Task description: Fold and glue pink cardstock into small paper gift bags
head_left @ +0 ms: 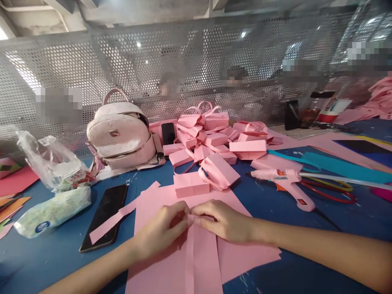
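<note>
Left hand (162,228) and right hand (225,220): fingers nearly closed, pinching far end of pink paper strip (190,265) from both sides, apparently for steady alignment; pink sheets (159,273) beneath.

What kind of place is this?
Probably a shared craft workspace, perhaps a small hand-assembly shop; the frame doesn't settle which. The signs: a pile of folded pink paper pieces with strap-like handles, a pink glue gun, and pink sheets spread on a blue tabletop.
</note>
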`<state>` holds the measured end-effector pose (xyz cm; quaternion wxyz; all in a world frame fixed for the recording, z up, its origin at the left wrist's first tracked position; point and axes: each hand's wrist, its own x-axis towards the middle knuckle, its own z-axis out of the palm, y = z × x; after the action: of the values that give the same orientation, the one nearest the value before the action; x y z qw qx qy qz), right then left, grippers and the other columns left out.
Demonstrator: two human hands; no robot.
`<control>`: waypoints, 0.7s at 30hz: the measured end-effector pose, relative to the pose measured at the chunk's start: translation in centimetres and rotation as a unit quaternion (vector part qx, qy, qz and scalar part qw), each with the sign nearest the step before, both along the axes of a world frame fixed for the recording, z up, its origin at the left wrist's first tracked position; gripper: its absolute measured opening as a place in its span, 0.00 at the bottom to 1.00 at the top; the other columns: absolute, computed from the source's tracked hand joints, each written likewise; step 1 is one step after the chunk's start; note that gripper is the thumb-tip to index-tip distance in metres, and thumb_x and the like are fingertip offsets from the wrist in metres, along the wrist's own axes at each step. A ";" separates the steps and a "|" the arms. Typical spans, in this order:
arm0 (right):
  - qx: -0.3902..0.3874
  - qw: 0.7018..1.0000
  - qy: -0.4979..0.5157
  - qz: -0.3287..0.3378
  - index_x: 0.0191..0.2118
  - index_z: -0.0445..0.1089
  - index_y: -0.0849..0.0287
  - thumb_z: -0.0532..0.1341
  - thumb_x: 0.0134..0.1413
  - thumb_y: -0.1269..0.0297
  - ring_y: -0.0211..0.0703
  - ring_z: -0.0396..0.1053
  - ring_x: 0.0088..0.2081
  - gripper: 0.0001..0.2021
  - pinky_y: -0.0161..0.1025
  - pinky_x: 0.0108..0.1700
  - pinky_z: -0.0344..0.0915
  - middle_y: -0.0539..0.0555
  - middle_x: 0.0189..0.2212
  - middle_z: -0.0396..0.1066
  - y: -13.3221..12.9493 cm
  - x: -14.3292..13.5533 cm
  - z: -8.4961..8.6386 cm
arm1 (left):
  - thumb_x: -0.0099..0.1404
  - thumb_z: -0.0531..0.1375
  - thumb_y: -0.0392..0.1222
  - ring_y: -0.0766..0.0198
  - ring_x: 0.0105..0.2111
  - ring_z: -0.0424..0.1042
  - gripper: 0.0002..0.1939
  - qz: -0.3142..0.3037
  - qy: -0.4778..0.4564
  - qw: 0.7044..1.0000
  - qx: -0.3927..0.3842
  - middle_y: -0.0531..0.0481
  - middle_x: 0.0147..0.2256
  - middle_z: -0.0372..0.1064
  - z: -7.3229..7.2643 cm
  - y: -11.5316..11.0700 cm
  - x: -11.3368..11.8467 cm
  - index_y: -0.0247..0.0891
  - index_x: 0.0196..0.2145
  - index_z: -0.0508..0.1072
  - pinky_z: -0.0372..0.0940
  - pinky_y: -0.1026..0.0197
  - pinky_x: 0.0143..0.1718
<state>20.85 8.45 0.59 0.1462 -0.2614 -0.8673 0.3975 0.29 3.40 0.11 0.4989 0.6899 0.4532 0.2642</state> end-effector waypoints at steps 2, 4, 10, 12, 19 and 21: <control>0.004 1.000 -0.001 0.002 0.25 0.55 0.58 0.53 0.66 0.65 0.34 0.52 0.24 0.16 0.35 0.27 0.47 0.44 0.21 0.52 -0.1 0.0 -0.3 | 0.72 0.53 0.45 0.69 0.18 0.65 0.11 -0.002 0.011 1.000 0.003 0.59 0.18 0.63 -0.1 0.1 0.0 0.40 0.32 0.63 0.57 0.68 0.22; 0.012 1.000 0.004 0.008 0.25 0.55 0.58 0.53 0.65 0.67 0.34 0.52 0.25 0.15 0.35 0.28 0.48 0.44 0.21 0.53 -0.1 0.0 -0.5 | 0.72 0.53 0.44 0.69 0.18 0.62 0.10 0.001 0.012 1.000 0.003 0.60 0.17 0.61 -0.2 0.2 0.1 0.40 0.32 0.63 0.55 0.68 0.22; 0.005 1.000 -0.005 0.005 0.23 0.58 0.58 0.52 0.62 0.72 0.36 0.56 0.26 0.15 0.36 0.31 0.53 0.46 0.22 0.56 -0.1 0.0 -0.2 | 0.71 0.54 0.40 0.69 0.21 0.61 0.11 0.017 0.022 0.999 0.041 0.58 0.20 0.63 -0.5 -0.4 0.4 0.39 0.29 0.63 0.55 0.68 0.26; -0.013 1.000 -0.003 0.006 0.22 0.60 0.58 0.53 0.62 0.71 0.37 0.57 0.27 0.15 0.36 0.31 0.54 0.46 0.21 0.56 -0.1 0.0 0.0 | 0.72 0.53 0.41 0.69 0.21 0.62 0.12 0.017 0.014 0.999 0.034 0.56 0.20 0.64 -0.5 -0.7 0.5 0.40 0.29 0.62 0.57 0.68 0.26; -0.072 0.997 0.013 0.012 0.23 0.57 0.58 0.53 0.63 0.68 0.37 0.55 0.27 0.16 0.36 0.32 0.53 0.46 0.21 0.54 0.0 0.2 0.1 | 0.73 0.51 0.42 0.69 0.22 0.59 0.14 0.001 0.020 0.998 0.063 0.55 0.22 0.63 -0.5 -1.0 0.4 0.39 0.29 0.63 0.55 0.68 0.26; -0.083 0.996 0.021 0.008 0.24 0.59 0.58 0.53 0.65 0.65 0.37 0.55 0.28 0.16 0.36 0.32 0.52 0.46 0.22 0.54 0.0 0.2 -0.1 | 0.73 0.52 0.43 0.69 0.22 0.57 0.14 0.015 0.016 0.998 0.066 0.56 0.21 0.62 -0.5 -0.9 0.4 0.39 0.28 0.64 0.55 0.68 0.25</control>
<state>21.08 8.48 0.48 0.1390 -0.2572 -0.8303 0.4745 0.67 2.47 -0.37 0.4410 0.7186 0.4529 0.2900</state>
